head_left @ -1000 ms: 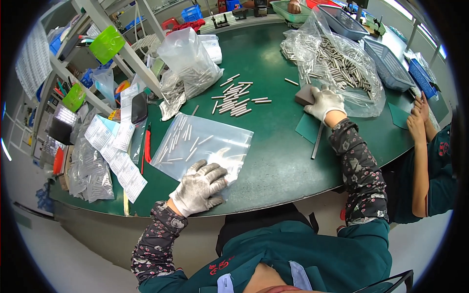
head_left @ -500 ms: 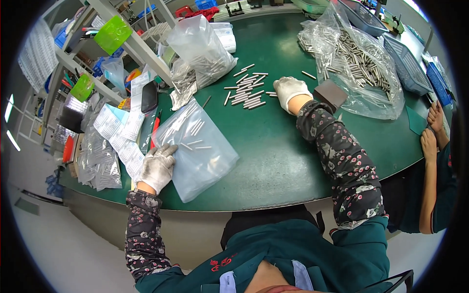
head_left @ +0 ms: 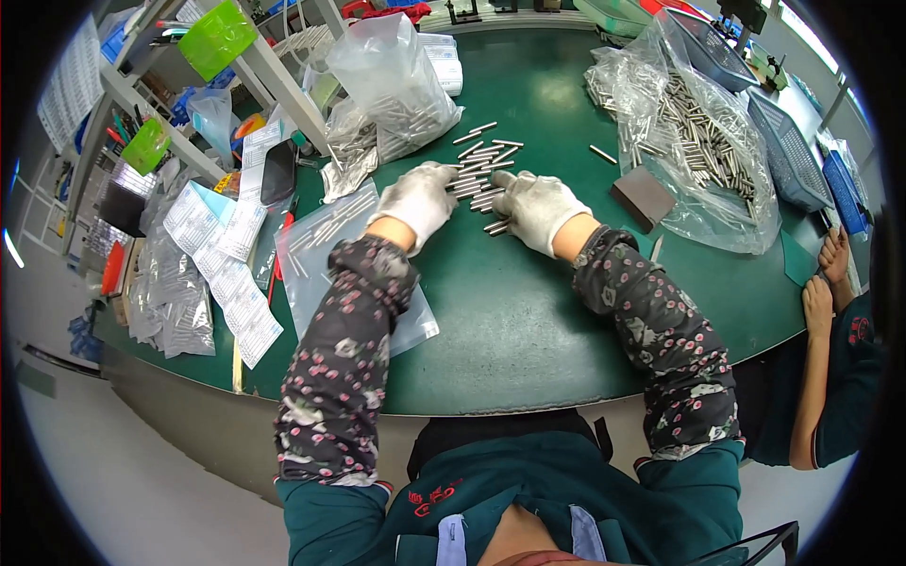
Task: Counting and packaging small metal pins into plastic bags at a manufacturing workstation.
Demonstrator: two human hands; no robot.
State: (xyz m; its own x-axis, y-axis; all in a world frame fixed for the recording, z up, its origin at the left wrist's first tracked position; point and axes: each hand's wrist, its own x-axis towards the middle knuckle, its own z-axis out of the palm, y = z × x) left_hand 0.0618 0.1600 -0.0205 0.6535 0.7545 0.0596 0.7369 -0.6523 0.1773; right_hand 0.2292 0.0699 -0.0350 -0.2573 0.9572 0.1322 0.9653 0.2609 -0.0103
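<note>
A loose pile of short silvery metal pins (head_left: 479, 160) lies on the green table between my two gloved hands. My left hand (head_left: 418, 201), in a white glove, has its bent fingers against the pile's left side. From the other side, my right hand (head_left: 543, 209), gloved too, curls its fingers and thumb around pins at the pile's edge; its grip is partly hidden. Under my left forearm lies a clear plastic bag (head_left: 412, 325) with several pins inside. One single pin (head_left: 602, 154) rests apart, right of the pile.
A large open plastic bag of metal pins (head_left: 703, 141) stands at the right, beside a dark brown block (head_left: 643, 198). Behind the pile sits another filled clear bag (head_left: 401, 94). Papers (head_left: 222, 269) and a black phone (head_left: 278, 172) lie left. A co-worker's hands (head_left: 823, 274) are at far right.
My left hand has left the flat bag and moved up and right to the pile. My right hand has shifted left onto pins. The flat bag now lies partly under my left forearm.
</note>
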